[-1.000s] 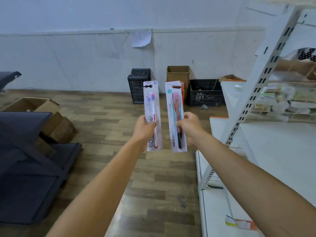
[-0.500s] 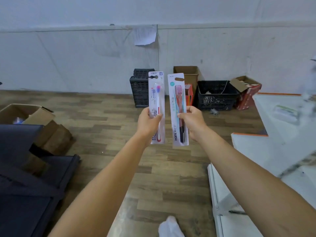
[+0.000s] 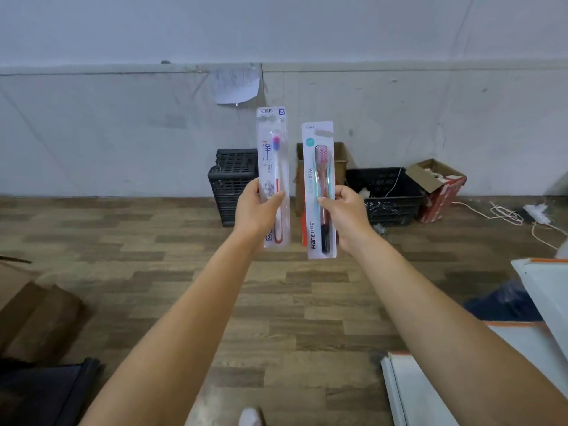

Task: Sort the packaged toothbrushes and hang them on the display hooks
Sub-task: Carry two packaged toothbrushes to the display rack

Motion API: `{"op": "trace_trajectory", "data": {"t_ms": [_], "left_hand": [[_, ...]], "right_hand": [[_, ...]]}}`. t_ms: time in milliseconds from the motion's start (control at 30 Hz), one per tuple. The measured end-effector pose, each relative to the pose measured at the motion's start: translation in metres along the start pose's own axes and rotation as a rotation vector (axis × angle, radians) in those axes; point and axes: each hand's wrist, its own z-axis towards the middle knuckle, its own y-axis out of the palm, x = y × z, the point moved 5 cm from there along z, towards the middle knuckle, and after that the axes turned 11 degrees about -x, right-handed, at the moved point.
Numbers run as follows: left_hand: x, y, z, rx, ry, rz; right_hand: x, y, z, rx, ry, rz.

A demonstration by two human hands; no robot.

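Observation:
Both arms are stretched out in front of me, each hand holding one packaged toothbrush upright. My left hand grips a white pack with a white and red toothbrush with a purple head. My right hand grips a white and teal "Hane" pack holding pink and teal brushes with a dark handle end. The two packs stand side by side, a small gap apart. No display hooks are in view.
Against the far wall stand stacked black crates, a brown carton, a low black crate and an open red box. White cables lie on the wood floor. White shelf panels sit at right, cartons at left.
My view has swung left and away from the white shelving, which has left the frame. The packs have risen against the wall, and both hands keep their hold.

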Motion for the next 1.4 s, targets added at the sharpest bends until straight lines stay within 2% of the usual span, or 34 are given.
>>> {"op": "trace_trajectory", "data": {"t_ms": [300, 500, 900, 1067, 1400], "left_hand": [[0.005, -0.007, 0.195, -0.185, -0.019, 0.068], [-0.006, 0.035, 0.305, -0.32, -0.063, 0.077], [-0.009, 0.192, 0.513, -0.41, -0.082, 0.149], [0.004, 0.28, 0.581, -0.547, -0.071, 0.083], [0.023, 0.485, 0.699, -0.875, -0.07, 0.098]], "right_hand": [[-0.002, 0.011, 0.171, 0.161, 0.054, 0.059], [-0.001, -0.023, 0.255, 0.27, 0.08, 0.061], [0.001, -0.171, 0.449, 0.356, 0.097, 0.083], [-0.01, -0.244, 0.509, 0.428, 0.094, 0.091], [-0.013, -0.418, 0.58, 0.799, 0.106, 0.163]]}}
